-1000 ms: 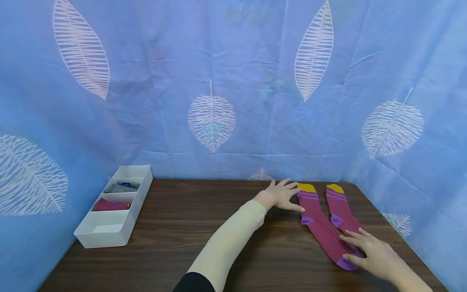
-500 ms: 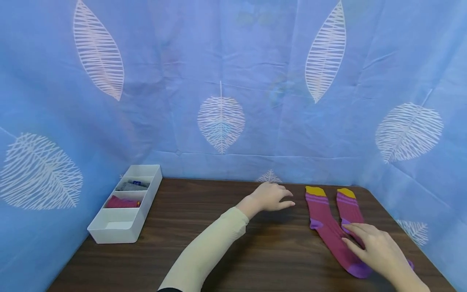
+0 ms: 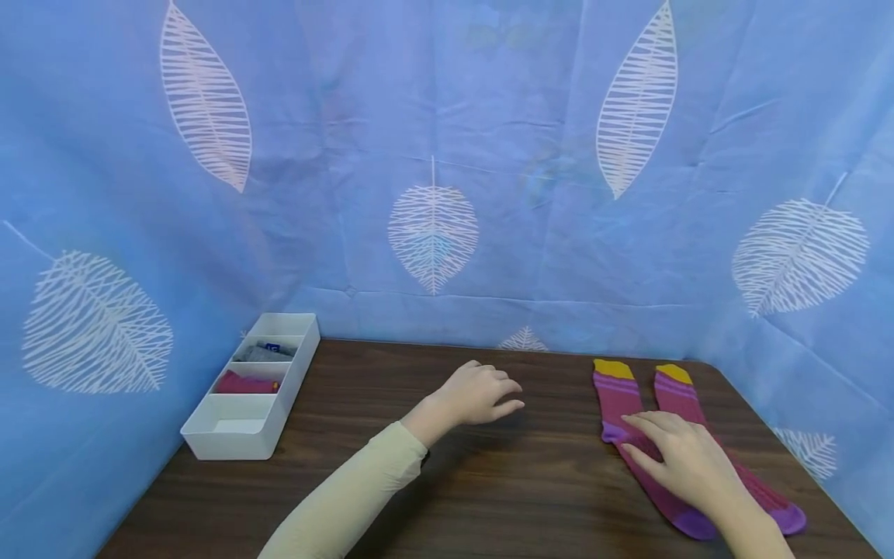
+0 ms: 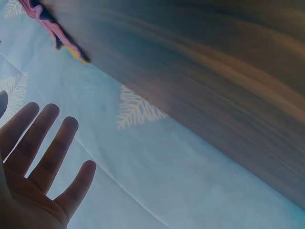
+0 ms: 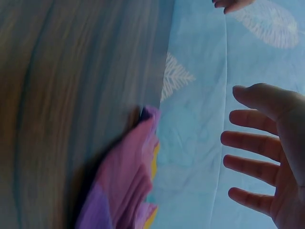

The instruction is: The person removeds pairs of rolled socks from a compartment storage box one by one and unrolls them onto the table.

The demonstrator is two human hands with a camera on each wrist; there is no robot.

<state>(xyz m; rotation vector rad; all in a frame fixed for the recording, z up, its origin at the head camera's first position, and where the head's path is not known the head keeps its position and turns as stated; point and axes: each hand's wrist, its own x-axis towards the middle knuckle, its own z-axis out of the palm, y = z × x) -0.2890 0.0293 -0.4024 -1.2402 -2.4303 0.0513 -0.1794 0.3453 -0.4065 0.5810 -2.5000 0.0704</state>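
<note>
Two magenta socks with yellow cuffs and purple heels and toes lie flat at the right of the table: the left sock (image 3: 620, 402) and the right sock (image 3: 764, 489). My right hand (image 3: 687, 466) hovers over them with relaxed, spread fingers, hiding parts of both; the right wrist view shows the hand (image 5: 267, 148) holding nothing. Over the middle of the table, my left hand (image 3: 471, 394) is apart from the socks. Its fingers (image 4: 52, 148) are spread and hold nothing.
At the left stands a white divided box (image 3: 230, 446). One compartment holds a folded grey item (image 3: 261, 355), another a folded magenta sock (image 3: 244, 383). Behind the dark wooden table (image 3: 531, 481) hangs a blue leaf-patterned curtain (image 3: 335, 194).
My left hand has moved left, away from the sock cuffs. My right hand has lifted and shifted left over the socks, uncovering the right sock's toe. The head view has turned slightly left.
</note>
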